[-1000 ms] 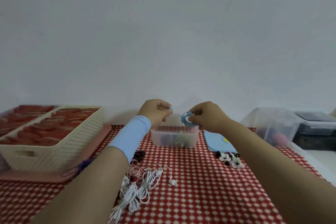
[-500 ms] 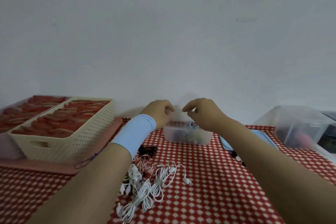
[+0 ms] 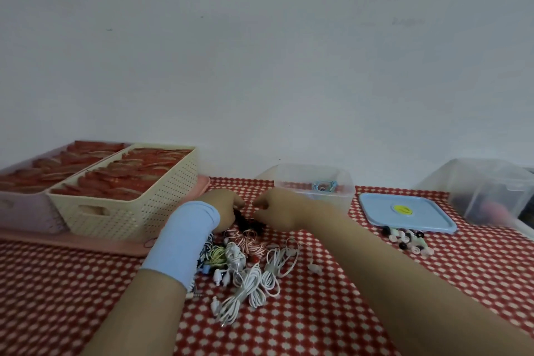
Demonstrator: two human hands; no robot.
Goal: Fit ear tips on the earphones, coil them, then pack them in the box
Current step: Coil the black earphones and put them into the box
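Note:
A small clear box (image 3: 345, 192) stands at the back of the table, and a blue coiled earphone (image 3: 325, 185) lies inside it. Both my hands are down at the far edge of a pile of loose earphones (image 3: 248, 266), white, striped and yellow. My left hand (image 3: 224, 206), with a light blue wrist sleeve, has its fingers curled down onto a black earphone (image 3: 250, 225); whether it grips the earphone is hidden. My right hand (image 3: 277, 209) hovers just right of it, fingers loosely curled, nothing visible in them. Loose ear tips (image 3: 407, 237) lie to the right.
The box's blue lid (image 3: 404, 212) lies flat right of the box. A large clear bin (image 3: 491, 191) stands at the far right. A cream perforated basket (image 3: 130, 211) of red packets and a second tray (image 3: 34, 170) sit on a pink mat at left. A red checked cloth (image 3: 346, 312) covers the table.
My right hand dropped the blue coiled earphone into the clear box. Both hands then came down and back toward me to the pile, by the black earphone.

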